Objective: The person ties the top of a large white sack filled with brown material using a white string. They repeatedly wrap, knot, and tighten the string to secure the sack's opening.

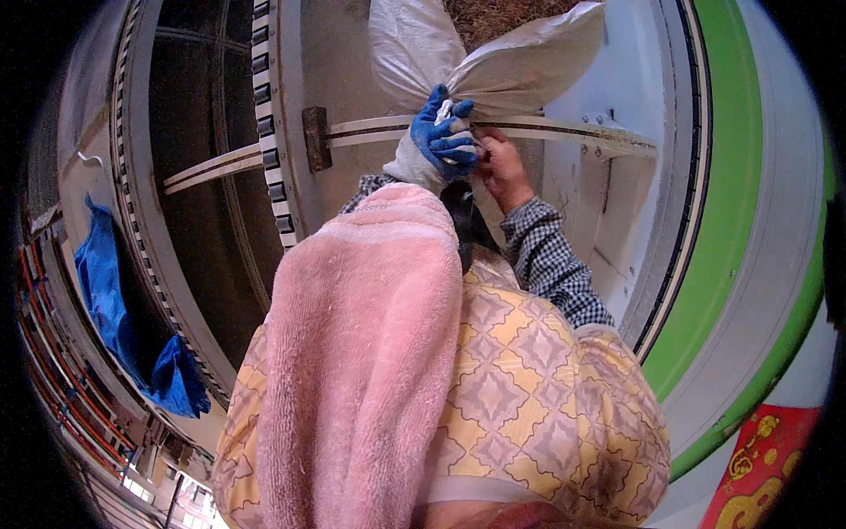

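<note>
A white woven sack (520, 75) is drawn together at its near side, with two wide flaps spreading left and right. Reddish-brown shredded material (502, 16) shows between the flaps. My left hand (436, 141), in a blue-coated glove with a pale cuff, is closed on the gathered end; a white twist of it pokes up between thumb and fingers. Bare and close beside it on the right, my right hand (502, 165) has its fingers bent inward. What they pinch, if anything, is hidden. A black item (463, 216) hangs just below the gloved hand, its kind unclear.
A pale slotted rail (573, 132) crosses under the hands, with a dark block (316, 139) at its left. A pink towel (361, 344) hangs over my patterned yellow apron (520, 379). Blue sheeting (110, 291) lies far left; a green-edged panel (731, 176) curves along the right.
</note>
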Motion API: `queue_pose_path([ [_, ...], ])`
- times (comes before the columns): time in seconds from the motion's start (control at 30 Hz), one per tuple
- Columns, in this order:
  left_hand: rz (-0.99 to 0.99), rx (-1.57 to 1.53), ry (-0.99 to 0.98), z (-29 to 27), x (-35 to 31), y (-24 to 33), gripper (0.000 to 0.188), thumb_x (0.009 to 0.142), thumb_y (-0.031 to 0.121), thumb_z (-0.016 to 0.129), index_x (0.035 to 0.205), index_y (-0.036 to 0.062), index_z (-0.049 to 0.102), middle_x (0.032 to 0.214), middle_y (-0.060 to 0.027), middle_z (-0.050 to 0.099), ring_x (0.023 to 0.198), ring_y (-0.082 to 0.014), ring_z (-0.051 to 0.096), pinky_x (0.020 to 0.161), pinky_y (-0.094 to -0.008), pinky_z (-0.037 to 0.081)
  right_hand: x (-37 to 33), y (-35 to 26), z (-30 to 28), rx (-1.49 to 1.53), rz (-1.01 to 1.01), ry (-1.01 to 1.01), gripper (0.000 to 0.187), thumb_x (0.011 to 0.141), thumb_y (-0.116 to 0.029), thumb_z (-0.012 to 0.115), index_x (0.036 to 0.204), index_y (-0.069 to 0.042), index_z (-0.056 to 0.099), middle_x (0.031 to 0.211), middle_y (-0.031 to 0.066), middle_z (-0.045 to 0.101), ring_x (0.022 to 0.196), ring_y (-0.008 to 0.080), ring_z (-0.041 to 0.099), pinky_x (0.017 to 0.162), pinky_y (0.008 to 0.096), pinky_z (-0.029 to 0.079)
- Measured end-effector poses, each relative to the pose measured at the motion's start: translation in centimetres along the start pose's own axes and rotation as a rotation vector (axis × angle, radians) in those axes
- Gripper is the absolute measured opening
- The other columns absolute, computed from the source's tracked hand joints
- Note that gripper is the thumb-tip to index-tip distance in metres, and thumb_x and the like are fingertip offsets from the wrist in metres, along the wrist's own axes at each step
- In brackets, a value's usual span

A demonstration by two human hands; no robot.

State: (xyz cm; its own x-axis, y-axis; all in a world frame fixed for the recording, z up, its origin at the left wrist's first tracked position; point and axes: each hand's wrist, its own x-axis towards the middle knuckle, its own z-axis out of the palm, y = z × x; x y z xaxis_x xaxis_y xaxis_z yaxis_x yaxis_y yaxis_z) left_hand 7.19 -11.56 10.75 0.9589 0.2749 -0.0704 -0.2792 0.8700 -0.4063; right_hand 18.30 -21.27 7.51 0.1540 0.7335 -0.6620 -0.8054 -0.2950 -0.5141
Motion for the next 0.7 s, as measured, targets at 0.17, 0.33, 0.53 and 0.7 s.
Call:
queue_pose_path([
  [0.17,-0.069,0.039,-0.077,0.7,-0.1,-0.2,0.043,0.095,0.042,0.035,0.093,0.0032,0.054,0.047,0.0013,0.037,0.041,-0.0101,0.036,0.046,-0.0256,0.031,0.0,-6.4,0.8,-0.738,-0.276,-0.017,0.014,0.086,-0.015,0.056,0.093,-0.004,0.061,0.065,-0.0043,0.05,0.052,0.0035,0.044,0.046,0.0176,0.034],
  [0.33,-0.072,0.05,-0.053,0.8,-0.1,-0.4,0.044,0.094,0.043,0.034,0.091,0.0037,0.054,0.047,0.0013,0.037,0.04,-0.0103,0.035,0.045,-0.0259,0.03,-0.2,-9.4,0.9,-1.261,-0.632,-0.156,0.018,0.084,-0.017,0.056,0.09,-0.001,0.061,0.07,0.0044,0.059,0.06,0.014,0.055,0.057,0.0287,0.044],
  [0.53,-0.044,0.115,-0.012,0.0,-0.1,0.1,0.046,0.094,0.045,0.034,0.088,0.0044,0.054,0.046,0.0012,0.037,0.039,-0.0106,0.035,0.044,-0.0262,0.03,-0.4,-12.0,-0.7,-1.435,-0.352,-0.44,0.016,0.082,-0.014,0.057,0.086,0.001,0.061,0.082,0.0045,0.059,0.078,0.0147,0.055,0.067,0.0282,0.043],
  [0.7,-0.018,0.371,0.096,0.0,-0.1,-0.1,0.047,0.094,0.046,0.033,0.086,0.0049,0.054,0.046,0.0011,0.037,0.039,-0.0108,0.034,0.044,-0.0264,0.029,0.3,-11.0,-0.3,-0.676,-0.375,-0.479,0.028,0.079,-0.027,0.057,0.087,-0.001,0.061,0.112,0.0097,0.058,0.1,0.0172,0.05,0.086,0.0308,0.04],
])
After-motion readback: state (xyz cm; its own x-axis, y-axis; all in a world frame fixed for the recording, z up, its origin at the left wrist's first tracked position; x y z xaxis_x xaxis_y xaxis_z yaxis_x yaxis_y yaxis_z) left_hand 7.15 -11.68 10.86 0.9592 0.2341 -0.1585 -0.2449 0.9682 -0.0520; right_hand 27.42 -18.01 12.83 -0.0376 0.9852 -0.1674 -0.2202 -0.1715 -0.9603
